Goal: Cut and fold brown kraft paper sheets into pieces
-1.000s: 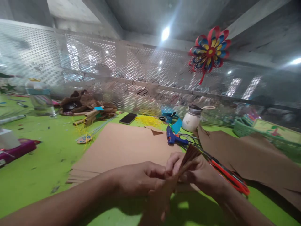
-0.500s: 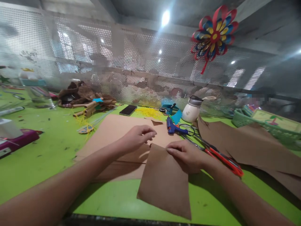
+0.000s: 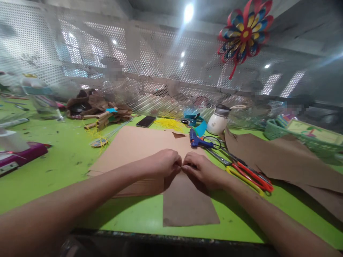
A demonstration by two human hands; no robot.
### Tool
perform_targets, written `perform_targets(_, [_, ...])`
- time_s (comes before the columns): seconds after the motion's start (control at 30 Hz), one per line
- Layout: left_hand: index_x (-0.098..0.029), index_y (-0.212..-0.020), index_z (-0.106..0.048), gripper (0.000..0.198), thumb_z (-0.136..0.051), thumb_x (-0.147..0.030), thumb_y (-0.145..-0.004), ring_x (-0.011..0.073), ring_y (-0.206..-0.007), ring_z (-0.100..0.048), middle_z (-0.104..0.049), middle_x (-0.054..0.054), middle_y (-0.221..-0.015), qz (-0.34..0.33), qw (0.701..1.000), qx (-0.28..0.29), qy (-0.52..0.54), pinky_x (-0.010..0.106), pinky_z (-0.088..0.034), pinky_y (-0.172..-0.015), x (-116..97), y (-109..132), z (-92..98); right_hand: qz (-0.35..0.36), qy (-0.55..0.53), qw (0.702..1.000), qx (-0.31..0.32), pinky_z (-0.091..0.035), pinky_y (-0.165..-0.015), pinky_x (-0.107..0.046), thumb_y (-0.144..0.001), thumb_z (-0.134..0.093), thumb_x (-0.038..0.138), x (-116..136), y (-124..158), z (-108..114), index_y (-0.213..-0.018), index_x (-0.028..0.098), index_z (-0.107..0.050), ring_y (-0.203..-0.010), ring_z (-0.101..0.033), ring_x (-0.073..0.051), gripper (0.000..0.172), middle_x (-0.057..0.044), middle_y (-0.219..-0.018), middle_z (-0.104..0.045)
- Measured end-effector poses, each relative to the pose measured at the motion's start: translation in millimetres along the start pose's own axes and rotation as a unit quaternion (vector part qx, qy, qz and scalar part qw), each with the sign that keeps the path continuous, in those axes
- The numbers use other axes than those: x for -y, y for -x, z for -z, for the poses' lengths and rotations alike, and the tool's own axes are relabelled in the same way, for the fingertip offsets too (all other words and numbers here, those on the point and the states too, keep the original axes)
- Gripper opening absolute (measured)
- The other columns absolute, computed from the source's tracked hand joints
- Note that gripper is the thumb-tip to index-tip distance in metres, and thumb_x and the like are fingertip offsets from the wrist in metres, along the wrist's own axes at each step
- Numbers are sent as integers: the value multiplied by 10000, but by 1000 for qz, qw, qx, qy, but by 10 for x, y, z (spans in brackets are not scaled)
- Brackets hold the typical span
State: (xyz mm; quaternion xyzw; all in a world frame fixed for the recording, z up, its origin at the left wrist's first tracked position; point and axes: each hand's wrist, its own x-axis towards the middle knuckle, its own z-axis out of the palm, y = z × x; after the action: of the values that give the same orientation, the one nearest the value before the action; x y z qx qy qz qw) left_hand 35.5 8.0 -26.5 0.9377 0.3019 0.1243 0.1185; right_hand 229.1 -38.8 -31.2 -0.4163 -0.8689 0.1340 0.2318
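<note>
A piece of brown paper (image 3: pixel 189 207) hangs down toward the table's front edge, its top edge pinched between my hands. My left hand (image 3: pixel 167 164) has its fingers closed on the upper edge. Close beside it, almost touching, my right hand (image 3: pixel 202 169) grips the same edge between thumb and fingers. The fingertips partly hide the paper's top. Beneath and behind lies a stack of larger light-brown paper sheets (image 3: pixel 134 142), with a small dark brown scrap (image 3: pixel 178 135) on its far part.
Right of the stack lie a blue glue gun (image 3: pixel 197 139), red-handled scissors (image 3: pixel 252 175) and yellow-handled scissors (image 3: pixel 245 181). Larger brown paper (image 3: pixel 268 157) spreads at right, before a green basket (image 3: pixel 302 132). Behind are a phone (image 3: pixel 146 121), yellow shreds (image 3: pixel 170 124) and a white jar (image 3: pixel 218 121).
My left hand has moved right and down onto the paper's top edge, closing its fingers there. My right hand has shifted slightly left, and the paper hangs straighter. The yellow scissor handle now shows.
</note>
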Motion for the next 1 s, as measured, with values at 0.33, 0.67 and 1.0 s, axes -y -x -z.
perform_targets(0.33, [-168,-858,-645,171,-499,-251,-887,175,-740,-564,-642,45,-822,-7,1000,-1,3,263,-408,-646,23,86,-38,40,7,999,9,-454,-761,-327,-915,-580,234,-172,70,1,-956,159,-711,-844,-569,-191,157,-80,-872,-650])
perform_targets(0.67, [-162,-860,-626,148,-511,-231,-924,189,-814,-520,-568,45,-851,-66,997,-34,-35,288,-397,-711,42,142,-93,54,0,998,-28,-453,-731,-316,-911,-589,224,-174,65,-74,-870,167,-694,-814,-563,-185,127,-64,-818,-635])
perform_targets(1.0, [-155,-817,-624,163,-502,-180,-921,175,-790,-522,-562,44,-820,-88,995,-38,-41,276,-404,-702,18,132,-100,51,9,998,-20,-448,-692,-289,-882,-618,203,-131,21,-68,-838,155,-676,-777,-569,-176,87,-61,-811,-620])
